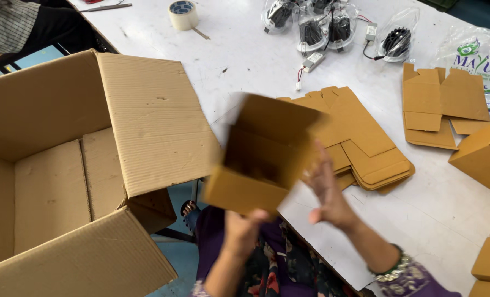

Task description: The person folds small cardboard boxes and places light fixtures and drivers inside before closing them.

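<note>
The left hand grips the lower front edge of a small carton, fingers closed around the bottom wall. The carton is held in the air above the near edge of the bench, tilted, with its open side facing the camera and its top flap raised. The carton is motion-blurred; its inner detail cannot be read.

The right hand is at the carton's right side, fingers spread and extended upward. Whether the fingertips touch the carton wall cannot be told because of blur. The right wrist carries a green bangle above a purple sleeve.

Just behind the carton, on the bench, lies a stack of flat blanks, unfolded and overlapping. A second group of flat blanks lies further right, apart from the first. Folded cartons stand at the right edge of the bench, with more below them.

To the left, off the bench, stands a large open box, flaps out, its right flap reaching close to the small carton.

At the far side of the bench lie bagged lamp fittings with black bodies and trailing wires, a small white driver beside them, and a tape roll to the left. A printed plastic bag lies at the far right. Another person's striped sleeve shows at the upper left corner.
</note>
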